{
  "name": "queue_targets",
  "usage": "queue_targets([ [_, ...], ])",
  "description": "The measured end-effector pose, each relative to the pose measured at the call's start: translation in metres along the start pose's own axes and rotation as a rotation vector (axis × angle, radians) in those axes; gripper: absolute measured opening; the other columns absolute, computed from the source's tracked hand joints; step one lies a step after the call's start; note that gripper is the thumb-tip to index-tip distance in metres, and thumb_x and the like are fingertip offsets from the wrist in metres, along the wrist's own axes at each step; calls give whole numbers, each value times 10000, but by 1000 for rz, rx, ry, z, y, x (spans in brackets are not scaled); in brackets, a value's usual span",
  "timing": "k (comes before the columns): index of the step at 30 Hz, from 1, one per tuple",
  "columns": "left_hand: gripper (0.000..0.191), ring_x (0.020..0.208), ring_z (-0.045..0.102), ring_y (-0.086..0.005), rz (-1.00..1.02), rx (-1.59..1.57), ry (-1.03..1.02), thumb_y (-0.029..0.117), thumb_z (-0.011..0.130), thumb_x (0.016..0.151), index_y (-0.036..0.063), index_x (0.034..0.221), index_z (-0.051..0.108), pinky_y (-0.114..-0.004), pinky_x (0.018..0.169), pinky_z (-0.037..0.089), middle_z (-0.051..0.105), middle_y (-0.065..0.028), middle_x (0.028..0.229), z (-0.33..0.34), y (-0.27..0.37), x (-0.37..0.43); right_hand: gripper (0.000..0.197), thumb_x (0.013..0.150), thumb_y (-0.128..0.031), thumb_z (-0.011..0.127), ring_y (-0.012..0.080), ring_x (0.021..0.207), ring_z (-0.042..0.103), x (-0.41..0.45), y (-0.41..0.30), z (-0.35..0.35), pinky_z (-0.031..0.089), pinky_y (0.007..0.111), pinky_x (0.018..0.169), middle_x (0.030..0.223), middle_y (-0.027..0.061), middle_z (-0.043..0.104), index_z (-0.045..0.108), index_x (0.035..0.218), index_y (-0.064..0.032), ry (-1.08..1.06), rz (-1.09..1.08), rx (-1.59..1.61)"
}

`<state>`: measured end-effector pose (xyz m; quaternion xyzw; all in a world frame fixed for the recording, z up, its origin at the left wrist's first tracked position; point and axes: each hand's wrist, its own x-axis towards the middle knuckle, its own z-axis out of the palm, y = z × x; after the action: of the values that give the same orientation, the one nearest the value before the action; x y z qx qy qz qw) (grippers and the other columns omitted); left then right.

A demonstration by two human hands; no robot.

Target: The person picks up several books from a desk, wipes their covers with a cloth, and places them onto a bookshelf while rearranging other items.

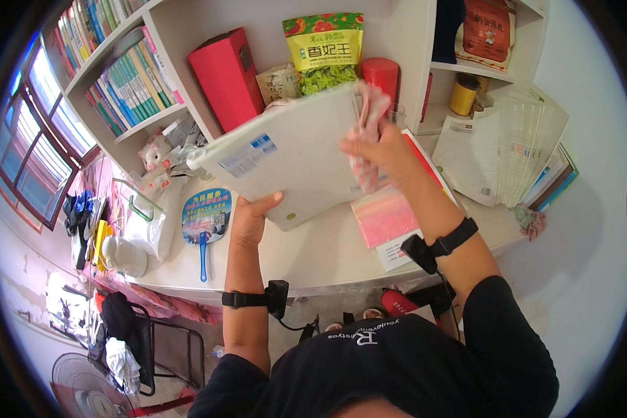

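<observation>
A flat white case or thick folder [298,151] is tilted above the white desk [313,256]. It bears a blue-and-white label and a small green dot. My left hand [252,217] grips its lower left edge, thumb on the broad face and fingers hidden behind. Bunched in my right hand [379,151] is a pink-and-white cloth [368,107], lying against the case's right edge. Below my right hand, a pink booklet [386,211] rests on the desk over a printed sheet [394,251].
A hand fan [206,217] and a white kettle-like container [128,256] stand left. Behind are a red box [227,78], a yellow-green food bag [324,49] and a red canister [381,76]. Fanned white folders [496,151] and a crumpled cloth [530,222] occupy the right end.
</observation>
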<state>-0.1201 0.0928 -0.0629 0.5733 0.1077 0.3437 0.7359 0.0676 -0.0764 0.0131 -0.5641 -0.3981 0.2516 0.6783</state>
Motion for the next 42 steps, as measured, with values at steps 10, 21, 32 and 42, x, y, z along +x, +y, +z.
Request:
queue_targets([
  [10, 517, 972, 546, -219, 84, 99, 105, 16, 739, 620, 6, 1102, 550, -323, 866, 411, 596, -97, 1036, 8, 4, -6, 258, 721, -204, 737, 79, 535, 528, 15, -6, 18, 436, 230, 471, 633, 3, 542, 532, 763, -55, 78, -184, -97],
  [21, 423, 910, 565, -210, 100, -52, 237, 39, 713, 658, -40, 1044, 559, -318, 850, 416, 603, -106, 1001, 12, -3, -1, 270, 716, -193, 744, 76, 501, 488, -1, 112, -4, 417, 241, 451, 650, -9, 527, 519, 793, -65, 25, 223, 46],
  [32, 460, 885, 571, -195, 214, 57, 448, 29, 721, 647, -35, 1066, 541, -305, 862, 408, 603, -92, 981, -12, 38, -21, 202, 752, -156, 680, 91, 488, 494, -22, 85, -21, 418, 261, 446, 611, 9, 527, 558, 859, -35, 0, 145, -378],
  [42, 454, 943, 564, -234, -58, -14, 425, 52, 714, 686, -50, 1088, 529, -337, 859, 425, 591, -127, 1026, -9, 69, -17, 281, 711, -255, 709, 158, 490, 511, -49, 62, -104, 425, 325, 422, 628, 50, 541, 591, 860, -47, 243, 493, -656],
])
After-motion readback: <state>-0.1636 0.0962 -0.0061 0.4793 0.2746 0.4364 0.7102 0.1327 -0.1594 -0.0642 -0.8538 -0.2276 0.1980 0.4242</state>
